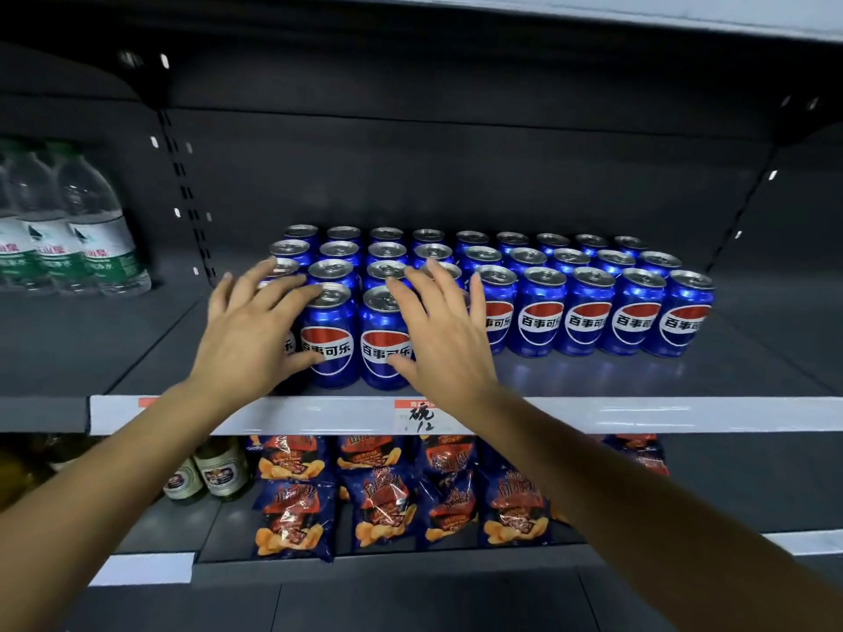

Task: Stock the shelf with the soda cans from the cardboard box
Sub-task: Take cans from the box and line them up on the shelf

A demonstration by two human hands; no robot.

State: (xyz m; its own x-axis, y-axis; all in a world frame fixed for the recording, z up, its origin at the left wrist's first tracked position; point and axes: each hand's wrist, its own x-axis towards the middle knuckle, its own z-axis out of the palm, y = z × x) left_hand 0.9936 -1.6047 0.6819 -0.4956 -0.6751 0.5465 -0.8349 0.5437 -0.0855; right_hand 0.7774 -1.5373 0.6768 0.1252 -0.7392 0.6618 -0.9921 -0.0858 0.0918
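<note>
Place: shop aisle, dark metal shelving (410,175)
Signs: price strip (638,415) with handwritten tag (417,415)
Stock: rows of soda cans (588,321), water bottles (91,230), crisp bags (292,513)

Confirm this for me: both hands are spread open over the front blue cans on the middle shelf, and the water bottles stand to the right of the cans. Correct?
Not quite. The water bottles stand to the left of the blue cans, not the right, as the head view shows. The rest holds: the left hand and right hand are both spread open over the front cans on the middle shelf.
</note>
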